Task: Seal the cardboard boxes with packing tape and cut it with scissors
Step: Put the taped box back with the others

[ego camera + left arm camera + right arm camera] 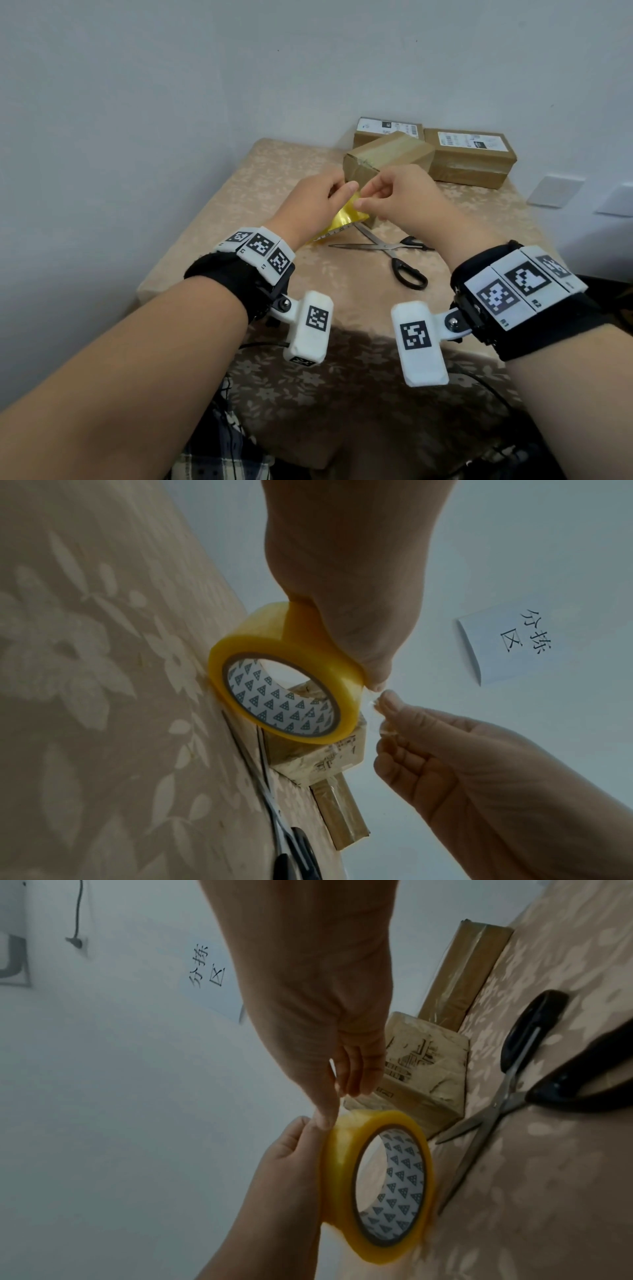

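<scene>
Left wrist view: left hand (pixel 342 610) grips the yellow tape roll (pixel 284 674) above the desk (pixel 85 669), right hand (pixel 455 772) pinches its loose end (pixel 375 703); best to peel slowly, keeping the roll steady, toward the nearest box (pixel 387 154), scissors (pixel 394 253) lying just beside.

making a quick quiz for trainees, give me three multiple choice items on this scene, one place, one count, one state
1. Where are the scissors?
A. on the table
B. on a box
C. in the right hand

2. How many cardboard boxes show in the head view?
A. one
B. three
C. five

3. What is the right hand doing?
A. cutting
B. pinching the tape end
C. resting flat

Key:
1 A, they lie open on the table.
2 B, three sit at the far end.
3 B, its fingers pinch the end off the tape roll, which the left hand holds.
</scene>
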{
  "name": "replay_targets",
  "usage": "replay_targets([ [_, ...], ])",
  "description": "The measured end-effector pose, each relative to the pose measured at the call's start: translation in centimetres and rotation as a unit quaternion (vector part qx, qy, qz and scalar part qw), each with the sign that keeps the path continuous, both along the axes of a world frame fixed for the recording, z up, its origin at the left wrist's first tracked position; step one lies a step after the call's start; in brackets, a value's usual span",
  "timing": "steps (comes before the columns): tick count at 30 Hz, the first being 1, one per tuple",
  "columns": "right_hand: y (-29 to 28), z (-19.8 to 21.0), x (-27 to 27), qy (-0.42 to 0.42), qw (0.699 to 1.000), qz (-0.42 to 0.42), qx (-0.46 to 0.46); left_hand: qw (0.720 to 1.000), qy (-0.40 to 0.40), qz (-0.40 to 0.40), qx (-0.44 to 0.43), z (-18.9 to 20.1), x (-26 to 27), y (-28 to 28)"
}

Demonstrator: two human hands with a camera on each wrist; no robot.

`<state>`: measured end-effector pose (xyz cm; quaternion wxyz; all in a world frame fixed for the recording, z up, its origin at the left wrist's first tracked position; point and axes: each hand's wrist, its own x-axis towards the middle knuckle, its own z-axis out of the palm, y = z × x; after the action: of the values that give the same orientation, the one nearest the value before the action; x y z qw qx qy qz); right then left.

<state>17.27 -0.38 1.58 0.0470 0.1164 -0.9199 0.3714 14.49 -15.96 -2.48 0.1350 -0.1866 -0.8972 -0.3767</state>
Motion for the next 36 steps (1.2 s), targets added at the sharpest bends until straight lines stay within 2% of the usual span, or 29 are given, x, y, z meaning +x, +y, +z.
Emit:
replay_targets([
  [6, -0.3, 0.0, -0.3, 0.027, 0.994, -0.048, 0.099, 1.0, -0.003, -0.004, 0.01, -0.2, 0.1, 0.1],
  [13, -0.4, -0.4, -0.5, 0.058, 0.988, -0.037, 0.141, 1.0, -0.002, -0.009, 0.008, -0.2, 0.1, 0.0],
  [16, -0.1, -0.3, -0.3, 0.023, 0.993, -0.024, 0.109, 1.0, 0.0, -0.014, 0.008, -0.3, 0.1, -0.1],
  [21, 0.8, -0.6, -0.1, -0.041, 0.998, 0.0, -0.036, 1.0, 0.0, -0.011, 0.008, -0.3, 0.2, -0.2],
  [28, 1.4, -0.4, -0.5, -0.092, 0.991, 0.033, -0.087, 1.0, -0.009, -0.009, 0.021, -0.3, 0.3, 0.0],
  [32, 1.8, -0.2, -0.7, -0.108, 0.989, 0.028, -0.095, 1.0, -0.014, -0.016, 0.013, -0.2, 0.4, 0.2],
  [36, 1.3, -0.5, -0.7, -0.038, 0.999, 0.003, 0.012, 1.0, -0.015, -0.02, 0.005, -0.1, 0.3, 0.4],
])
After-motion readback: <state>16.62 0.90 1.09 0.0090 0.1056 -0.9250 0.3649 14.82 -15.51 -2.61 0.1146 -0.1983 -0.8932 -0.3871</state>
